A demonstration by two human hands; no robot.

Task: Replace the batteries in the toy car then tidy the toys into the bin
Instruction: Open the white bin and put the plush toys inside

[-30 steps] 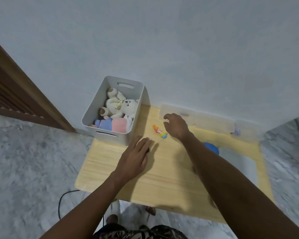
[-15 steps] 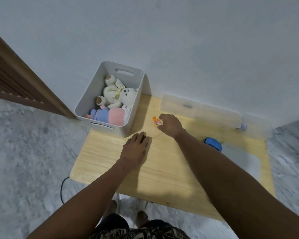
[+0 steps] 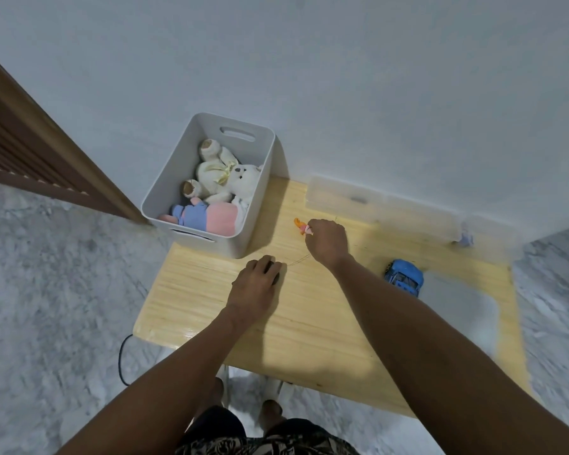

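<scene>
On the wooden table (image 3: 309, 323), my right hand (image 3: 327, 241) pinches a small orange and pink toy figure (image 3: 301, 226), which sticks out to the left of my fingers. My left hand (image 3: 255, 287) lies lower left of it, fingers curled over a small dark object (image 3: 275, 275) that is mostly hidden. The grey bin (image 3: 263, 205) stands at the table's far left corner, just left of both hands. It holds a white plush bear (image 3: 225, 178) and a pink and blue plush (image 3: 207, 216). The blue toy car (image 3: 404, 277) sits on the table to the right of my right forearm.
A grey mat (image 3: 460, 310) lies right of the car. A clear plastic box (image 3: 358, 198) stands along the wall, with a small pale purple figure (image 3: 464, 238) near it. A brown door (image 3: 30, 149) is at the left. A black cable (image 3: 122, 356) runs on the marble floor.
My right hand came down on the orange toy figure and closed on it. The fingers of my left hand went from flat to curled over the dark object.
</scene>
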